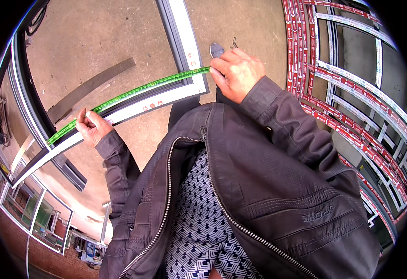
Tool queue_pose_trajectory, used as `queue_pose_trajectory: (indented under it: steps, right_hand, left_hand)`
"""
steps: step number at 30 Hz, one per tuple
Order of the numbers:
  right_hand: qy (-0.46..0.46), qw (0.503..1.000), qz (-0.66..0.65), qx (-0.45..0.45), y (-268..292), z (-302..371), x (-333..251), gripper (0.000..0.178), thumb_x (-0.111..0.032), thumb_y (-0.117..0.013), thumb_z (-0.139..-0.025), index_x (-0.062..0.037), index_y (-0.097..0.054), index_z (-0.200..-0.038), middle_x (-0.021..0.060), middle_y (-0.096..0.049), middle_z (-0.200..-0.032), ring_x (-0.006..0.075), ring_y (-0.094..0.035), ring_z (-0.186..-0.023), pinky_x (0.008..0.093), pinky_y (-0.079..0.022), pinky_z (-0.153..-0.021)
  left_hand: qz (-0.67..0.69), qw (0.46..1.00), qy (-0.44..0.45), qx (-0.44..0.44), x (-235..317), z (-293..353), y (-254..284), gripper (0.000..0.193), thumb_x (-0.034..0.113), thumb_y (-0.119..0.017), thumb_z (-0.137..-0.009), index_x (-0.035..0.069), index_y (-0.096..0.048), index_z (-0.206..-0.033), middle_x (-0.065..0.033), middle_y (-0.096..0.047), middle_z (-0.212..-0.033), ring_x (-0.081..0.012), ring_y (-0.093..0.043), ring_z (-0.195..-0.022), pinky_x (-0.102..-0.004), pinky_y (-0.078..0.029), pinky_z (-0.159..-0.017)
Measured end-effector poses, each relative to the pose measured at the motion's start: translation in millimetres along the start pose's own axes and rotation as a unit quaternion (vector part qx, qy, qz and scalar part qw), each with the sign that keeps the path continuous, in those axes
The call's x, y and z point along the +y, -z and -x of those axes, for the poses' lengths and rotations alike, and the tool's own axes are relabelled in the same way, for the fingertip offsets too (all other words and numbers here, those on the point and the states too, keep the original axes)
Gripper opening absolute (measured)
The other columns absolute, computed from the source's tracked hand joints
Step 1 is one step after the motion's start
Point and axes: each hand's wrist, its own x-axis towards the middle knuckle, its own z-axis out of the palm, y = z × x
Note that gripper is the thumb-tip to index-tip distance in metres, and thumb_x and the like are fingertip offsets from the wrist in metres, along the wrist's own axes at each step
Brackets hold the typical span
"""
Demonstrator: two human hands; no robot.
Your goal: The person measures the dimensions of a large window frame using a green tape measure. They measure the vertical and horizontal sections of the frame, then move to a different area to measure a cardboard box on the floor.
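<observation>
A bright green measuring tape (138, 90) with dark markings stretches slantwise along the near bar of a white-and-black window frame (152, 103). My right hand (240, 74) is closed on the tape's right end, by the frame's corner; whatever sits inside the palm is hidden. Thumb and fingers of my left hand (93, 128) pinch the tape farther left, at the frame's near bar. A short length of tape runs on past these fingers toward the left joint of the frame.
Red-and-white wrapped frames (301, 51) stand in rows at the right. On the floor lies a grey-brown strip (91, 86) beyond the tape. More dark profiles (31, 88) stand at the left, with a glazed white frame (36, 216) at lower left. A grey shoe tip (216, 49) shows near my right hand.
</observation>
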Motion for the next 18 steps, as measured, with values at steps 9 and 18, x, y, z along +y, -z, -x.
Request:
queue_pose_trajectory:
  steps: [9,18]
  right_hand:
    - [-0.009,1.000,0.000,-0.012,1.1,-0.2,-1.0,0.012,-0.025,-0.068,-0.092,-0.0138,-0.072,-0.090,0.0023,-0.067,-0.085,0.0247,-0.067,-0.091,0.0444,-0.057,-0.066]
    - [-0.011,0.999,-0.018,-0.041,8.8,-6.0,1.3,0.012,-0.024,-0.069,-0.093,-0.0130,-0.073,-0.095,0.0036,-0.069,-0.088,0.0256,-0.067,-0.089,0.0444,-0.057,-0.068]
  left_hand:
    - [0.004,1.000,-0.007,-0.003,-0.4,-1.1,0.3,0.025,0.016,-0.063,-0.103,0.002,-0.063,-0.124,0.0022,-0.052,-0.083,-0.0072,-0.048,-0.070,-0.0245,-0.044,-0.061]
    - [0.043,0.997,0.062,0.002,17.0,4.7,0.6,0.026,0.012,-0.063,-0.103,0.001,-0.062,-0.126,0.0036,-0.054,-0.084,-0.0060,-0.048,-0.070,-0.0227,-0.044,-0.063]
